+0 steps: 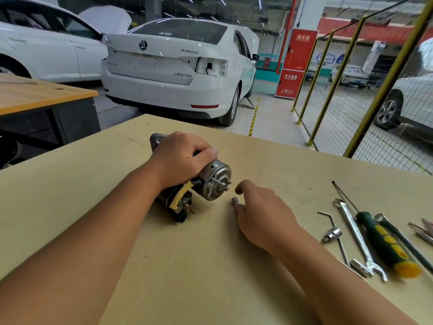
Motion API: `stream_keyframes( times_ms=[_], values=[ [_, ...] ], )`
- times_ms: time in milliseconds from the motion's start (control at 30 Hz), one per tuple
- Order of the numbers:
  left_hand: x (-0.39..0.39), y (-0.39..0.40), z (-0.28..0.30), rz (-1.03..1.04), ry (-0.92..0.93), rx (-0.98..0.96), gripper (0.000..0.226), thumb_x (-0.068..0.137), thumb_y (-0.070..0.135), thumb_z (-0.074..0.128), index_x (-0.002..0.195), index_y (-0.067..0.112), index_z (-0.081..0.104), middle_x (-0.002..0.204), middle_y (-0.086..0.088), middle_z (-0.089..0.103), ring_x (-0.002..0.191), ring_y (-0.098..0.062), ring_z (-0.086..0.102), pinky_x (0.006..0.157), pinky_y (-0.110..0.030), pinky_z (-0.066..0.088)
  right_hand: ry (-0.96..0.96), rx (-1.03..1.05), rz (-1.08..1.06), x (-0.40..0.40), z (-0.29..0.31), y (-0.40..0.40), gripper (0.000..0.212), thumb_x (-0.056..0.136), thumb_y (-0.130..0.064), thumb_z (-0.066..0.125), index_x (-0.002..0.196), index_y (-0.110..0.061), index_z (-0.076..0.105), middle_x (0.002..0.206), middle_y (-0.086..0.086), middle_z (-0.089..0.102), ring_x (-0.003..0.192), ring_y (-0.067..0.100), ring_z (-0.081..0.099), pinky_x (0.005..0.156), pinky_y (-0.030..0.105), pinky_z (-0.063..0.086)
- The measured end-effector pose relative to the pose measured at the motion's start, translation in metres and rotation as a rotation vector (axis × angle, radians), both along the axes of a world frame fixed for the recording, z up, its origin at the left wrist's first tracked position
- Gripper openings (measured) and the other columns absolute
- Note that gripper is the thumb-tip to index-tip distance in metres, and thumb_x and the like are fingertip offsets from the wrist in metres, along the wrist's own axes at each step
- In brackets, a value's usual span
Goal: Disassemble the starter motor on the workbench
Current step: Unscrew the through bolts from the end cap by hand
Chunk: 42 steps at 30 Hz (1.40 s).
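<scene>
Left hand: I am clamping my left hand (181, 158) over the starter motor (196, 181), pinning it on its side on the counter (164, 254) so it is not rolling.
Right hand: my right hand (260, 214) is resting just beside the end cap (216, 182), grip closing on a small socket (235, 201), probably meant for the end-cap fasteners.
Tools: a wrench (358, 238) and screwdriver (386, 242) are lying within reach on my right.
Room: a garage; a white car (173, 64) is standing beyond the counter.
</scene>
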<state>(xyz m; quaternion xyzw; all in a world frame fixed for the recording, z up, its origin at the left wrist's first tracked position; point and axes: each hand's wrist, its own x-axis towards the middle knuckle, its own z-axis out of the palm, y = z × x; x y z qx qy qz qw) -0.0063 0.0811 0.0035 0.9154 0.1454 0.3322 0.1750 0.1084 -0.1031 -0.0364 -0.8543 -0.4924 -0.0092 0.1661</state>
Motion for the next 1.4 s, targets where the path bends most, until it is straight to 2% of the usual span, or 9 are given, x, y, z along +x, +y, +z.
stream_keyframes(
  times_ms=[167, 300, 367, 767, 900, 1000, 1167, 1267, 1400],
  values=[
    [0.001, 0.001, 0.0, -0.001, 0.001, 0.01, 0.048, 0.093, 0.052, 0.044, 0.081, 0.02, 0.078, 0.076, 0.002, 0.072, 0.079, -0.02, 0.067, 0.078, -0.045, 0.054, 0.194, 0.277, 0.039, 0.004, -0.006, 0.004, 0.038, 0.106, -0.022, 0.044, 0.143, -0.028, 0.042, 0.114, -0.001, 0.061, 0.102, 0.023, 0.055, 0.087, 0.038, 0.046],
    [0.002, 0.001, -0.001, 0.01, 0.0, 0.018, 0.05, 0.092, 0.053, 0.042, 0.082, 0.019, 0.078, 0.077, 0.002, 0.073, 0.079, -0.02, 0.067, 0.078, -0.045, 0.054, 0.648, 0.754, 0.011, 0.002, -0.004, 0.01, 0.026, 0.105, -0.016, 0.049, 0.123, -0.03, 0.06, 0.073, -0.008, 0.06, 0.059, 0.01, 0.052, 0.056, 0.033, 0.046],
    [0.002, -0.001, -0.001, 0.01, -0.001, 0.024, 0.053, 0.091, 0.055, 0.04, 0.082, 0.019, 0.077, 0.076, 0.002, 0.072, 0.079, -0.019, 0.066, 0.077, -0.044, 0.053, 0.874, 0.856, -0.008, 0.0, -0.002, 0.01, 0.012, 0.103, -0.018, 0.055, 0.11, -0.027, 0.058, 0.078, 0.002, 0.062, 0.049, 0.014, 0.052, 0.048, 0.034, 0.048],
    [0.002, 0.001, -0.002, -0.011, -0.03, -0.005, 0.056, 0.089, 0.056, 0.041, 0.08, 0.016, 0.078, 0.074, -0.001, 0.073, 0.077, -0.023, 0.068, 0.077, -0.046, 0.054, 1.009, 0.79, -0.034, 0.004, 0.001, 0.002, 0.03, 0.081, 0.002, 0.052, 0.058, -0.015, 0.042, 0.058, 0.017, 0.059, 0.035, 0.026, 0.047, 0.04, 0.03, 0.039],
    [0.001, 0.002, -0.002, -0.022, -0.041, -0.016, 0.055, 0.088, 0.057, 0.042, 0.081, 0.017, 0.079, 0.075, -0.001, 0.074, 0.077, -0.022, 0.068, 0.076, -0.047, 0.055, 1.076, 0.765, 0.046, 0.007, 0.002, 0.002, 0.019, 0.081, -0.001, 0.05, 0.087, -0.018, 0.053, 0.064, 0.018, 0.061, 0.038, 0.024, 0.043, 0.041, 0.028, 0.036],
    [0.0, 0.002, -0.002, -0.034, -0.062, -0.031, 0.051, 0.088, 0.055, 0.046, 0.082, 0.019, 0.081, 0.075, 0.0, 0.074, 0.077, -0.021, 0.069, 0.075, -0.047, 0.056, 1.2, 0.68, 0.067, 0.007, 0.001, 0.002, 0.043, 0.08, 0.002, 0.043, 0.108, -0.022, 0.065, 0.071, 0.018, 0.063, 0.042, 0.025, 0.047, 0.044, 0.029, 0.037],
    [-0.002, 0.003, -0.002, -0.037, -0.087, -0.049, 0.042, 0.088, 0.049, 0.052, 0.083, 0.02, 0.082, 0.074, 0.001, 0.075, 0.076, -0.02, 0.07, 0.075, -0.048, 0.057, 0.757, 0.531, -0.059, 0.002, 0.001, 0.006, 0.028, 0.091, -0.035, 0.052, 0.075, -0.018, 0.068, 0.05, -0.01, 0.045, 0.048, 0.014, 0.04, 0.053, 0.03, 0.03],
    [-0.002, 0.002, -0.002, -0.032, -0.087, -0.049, 0.041, 0.088, 0.048, 0.053, 0.081, 0.02, 0.082, 0.072, -0.001, 0.074, 0.075, -0.023, 0.069, 0.074, -0.049, 0.057, 0.423, 0.404, -0.015, -0.001, 0.0, 0.007, 0.051, 0.103, -0.047, 0.044, 0.074, -0.011, 0.066, 0.054, -0.005, 0.051, 0.054, 0.013, 0.046, 0.053, 0.032, 0.032],
    [-0.001, 0.001, -0.002, -0.03, -0.086, -0.052, 0.04, 0.089, 0.046, 0.054, 0.081, 0.019, 0.082, 0.073, -0.001, 0.074, 0.076, -0.023, 0.069, 0.074, -0.049, 0.057, 0.372, 0.324, -0.029, -0.003, 0.0, 0.01, 0.047, 0.105, -0.044, 0.043, 0.083, -0.009, 0.065, 0.071, 0.008, 0.062, 0.07, 0.028, 0.057, 0.064, 0.039, 0.044]
  ],
)
